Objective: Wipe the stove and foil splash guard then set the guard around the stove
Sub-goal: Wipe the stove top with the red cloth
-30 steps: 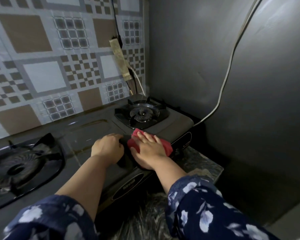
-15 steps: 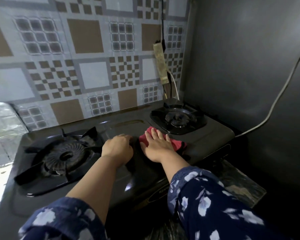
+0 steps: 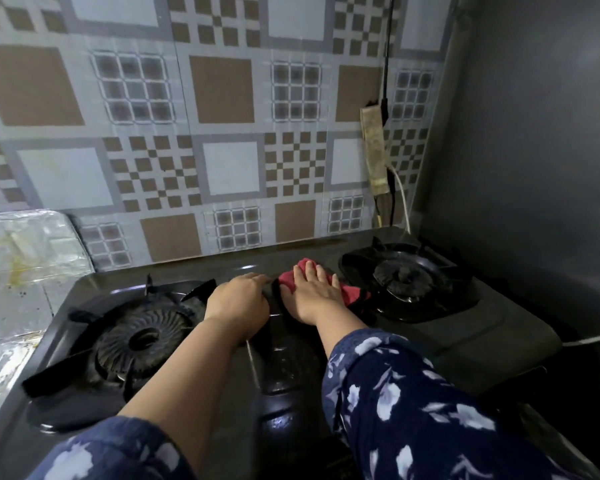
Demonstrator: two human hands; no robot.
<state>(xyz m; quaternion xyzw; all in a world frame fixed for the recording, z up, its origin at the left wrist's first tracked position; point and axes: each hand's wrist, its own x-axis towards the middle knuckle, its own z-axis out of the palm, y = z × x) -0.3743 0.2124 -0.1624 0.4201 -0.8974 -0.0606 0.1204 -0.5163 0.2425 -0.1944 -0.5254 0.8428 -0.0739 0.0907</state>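
Observation:
A black two-burner gas stove [image 3: 499, 337] fills the lower view, with a left burner [image 3: 142, 341] and a right burner [image 3: 404, 275]. My right hand [image 3: 314, 292] lies flat, fingers straight, pressing a red cloth [image 3: 352, 292] onto the stove's middle panel near the back. My left hand [image 3: 238, 301] rests on the stove just left of it, fingers curled under, holding nothing that I can see. The foil splash guard [image 3: 25, 244] stands crumpled and stained at the far left, beside the stove.
A patterned tiled wall [image 3: 222, 133] runs behind the stove. A dirty power strip [image 3: 374, 150] with cables hangs on it near the corner. A dark grey wall [image 3: 534, 133] closes the right side. A white cable [image 3: 589, 339] runs by the stove's right end.
The view has swung left, bringing the left burner and foil guard into sight. My right hand and the cloth have slid from the stove's front edge toward its back, the left hand alongside.

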